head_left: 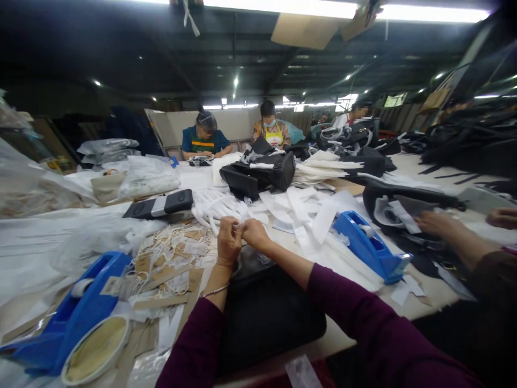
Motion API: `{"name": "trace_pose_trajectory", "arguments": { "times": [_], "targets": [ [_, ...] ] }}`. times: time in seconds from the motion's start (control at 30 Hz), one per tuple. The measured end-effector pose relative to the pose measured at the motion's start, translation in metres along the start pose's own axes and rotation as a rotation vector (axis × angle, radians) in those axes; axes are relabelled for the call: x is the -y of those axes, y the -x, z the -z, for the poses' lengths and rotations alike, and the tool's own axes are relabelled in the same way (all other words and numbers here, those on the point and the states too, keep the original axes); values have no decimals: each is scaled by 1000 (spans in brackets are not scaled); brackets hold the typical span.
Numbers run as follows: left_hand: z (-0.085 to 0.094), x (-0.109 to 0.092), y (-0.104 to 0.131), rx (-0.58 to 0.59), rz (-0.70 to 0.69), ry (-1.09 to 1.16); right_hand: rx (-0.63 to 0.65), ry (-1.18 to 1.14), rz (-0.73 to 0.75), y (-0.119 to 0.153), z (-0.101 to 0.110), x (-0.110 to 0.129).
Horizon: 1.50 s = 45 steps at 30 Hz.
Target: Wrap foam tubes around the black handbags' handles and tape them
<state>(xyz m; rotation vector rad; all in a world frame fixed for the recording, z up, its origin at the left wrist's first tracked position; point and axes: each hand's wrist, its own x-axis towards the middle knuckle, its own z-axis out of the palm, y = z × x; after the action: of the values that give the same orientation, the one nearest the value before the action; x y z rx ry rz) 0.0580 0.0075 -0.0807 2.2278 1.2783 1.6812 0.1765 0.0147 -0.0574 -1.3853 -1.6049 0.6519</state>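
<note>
My left hand [229,241] and my right hand [255,234] meet over the far edge of a black bag [274,312] that lies flat in front of me. The fingers of both hands are pinched together around something small and whitish, too hidden to name. Clear plastic [252,262] shows just below them on the bag's far end. Beyond the fingers lies a heap of white padded strips [216,205]. To the left, a pile of tags with strings [173,253] spreads over brown card pieces.
A blue tape dispenser [89,307] and a round tub [97,350] stand at left; another blue tape dispenser [369,245] is at right. A black bag [262,172] sits farther back. A co-worker's hand [440,226] works at right; other people sit across the table.
</note>
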Motion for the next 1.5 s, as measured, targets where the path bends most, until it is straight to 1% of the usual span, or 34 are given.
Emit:
{"name": "trace_pose_trajectory", "arguments": {
  "times": [0.07,0.1,0.13,0.17,0.27,0.3,0.4,0.5,0.6,0.8,0.87,1.07,1.27,1.4,1.5],
  "targets": [
    [7,-3,0,-78,117,22,-28,-31,-36,-2,-10,-11],
    [9,-5,0,-92,160,15,-36,-48,-53,-1,-12,-15],
    [11,-7,1,-54,185,-8,-42,-74,-61,0,-14,-20],
    [12,-9,2,32,194,-41,-47,-102,-64,1,-14,-24],
    [11,-14,6,370,158,-111,-82,-175,-59,0,-12,-34],
    [10,-14,7,447,137,-112,-99,-197,-57,-1,-12,-36],
    [6,-11,9,590,97,-134,-136,-271,-55,-5,-12,-39],
    [3,-5,11,689,158,-267,-135,-366,-66,-7,-16,-41],
    [-2,-1,12,688,240,-356,-121,-439,-84,-9,-19,-43],
    [-10,0,14,616,294,-490,-120,-495,-70,-16,-21,-45],
    [-12,1,14,620,303,-513,-121,-494,-53,-17,-20,-43],
    [-13,7,15,694,318,-522,-114,-478,16,-14,-17,-32],
    [-15,11,15,699,349,-521,-140,-538,75,-8,-10,-26],
    [-15,11,16,695,346,-498,-188,-608,106,-12,-4,-23],
    [-15,11,16,686,345,-485,-210,-649,126,-14,1,-15]
  ]
}}
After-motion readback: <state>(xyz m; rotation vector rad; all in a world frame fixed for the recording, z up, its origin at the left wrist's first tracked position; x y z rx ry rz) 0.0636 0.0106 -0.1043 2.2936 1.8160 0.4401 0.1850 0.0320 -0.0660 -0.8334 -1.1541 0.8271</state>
